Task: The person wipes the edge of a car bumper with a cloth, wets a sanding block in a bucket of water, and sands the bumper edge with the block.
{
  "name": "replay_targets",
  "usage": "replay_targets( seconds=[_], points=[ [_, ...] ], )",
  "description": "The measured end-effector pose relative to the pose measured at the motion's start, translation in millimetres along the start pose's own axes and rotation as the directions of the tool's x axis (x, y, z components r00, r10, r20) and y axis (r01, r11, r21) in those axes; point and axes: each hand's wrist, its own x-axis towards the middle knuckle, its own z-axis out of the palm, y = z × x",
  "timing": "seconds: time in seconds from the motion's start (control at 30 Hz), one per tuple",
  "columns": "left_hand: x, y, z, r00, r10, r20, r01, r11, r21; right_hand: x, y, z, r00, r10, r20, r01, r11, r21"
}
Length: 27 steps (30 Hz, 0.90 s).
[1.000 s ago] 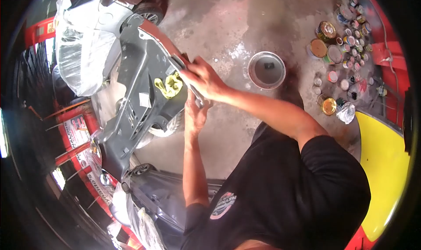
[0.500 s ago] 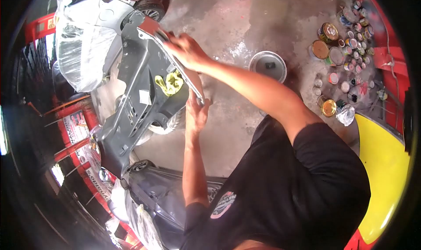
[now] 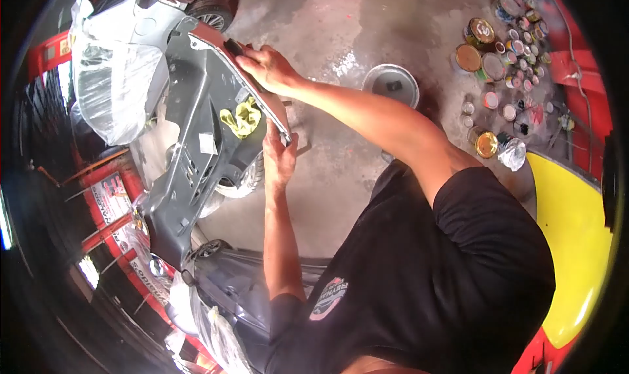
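Currently, head view: left grip (image 3: 280, 161) appears clamped on the near end of the reddish face (image 3: 271, 104) of a large dark panel (image 3: 190, 121), thumb and fingers on opposite sides. Right grip (image 3: 268, 69) lies farther out on the same face, fingers together and flattened; a small dark piece (image 3: 233, 47) shows at its fingertips. Cannot tell whether right grip closes on it.

Hold, judged: left grip steadies the end, leaving right grip free to bear down. Yellow-green cloth (image 3: 242, 119) rests on the panel left of both grips, presumably parked within reach. Bucket (image 3: 377, 79) stands on the floor (image 3: 327, 223), right of right grip.

Orientation: reddish face slants from left grip, under right grip, to a far-left tip beyond its fingertips. Panel's long axis runs from that far end back towards the person, its near end left of left grip.
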Motion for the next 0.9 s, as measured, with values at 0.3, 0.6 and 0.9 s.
replay_targets(
  seconds=[0.3,0.6,0.9],
  points=[
    [-4.8,6.6,-3.0,0.981,-0.171,0.096,0.185,0.968,-0.168,-14.7,21.7,6.0,0.997,-0.041,0.068,0.047,0.995,-0.085],
    [1.9,7.4,-5.5,0.986,-0.136,0.1,0.148,0.981,-0.124,-86.8,-13.0,-9.2,0.999,0.03,0.046,-0.032,0.999,0.041],
    [4.2,-0.5,-5.4,0.996,0.01,0.087,0.001,0.993,-0.12,-95.7,-21.9,-13.5,1.0,0.027,-0.005,-0.027,1.0,0.014]
  ],
)
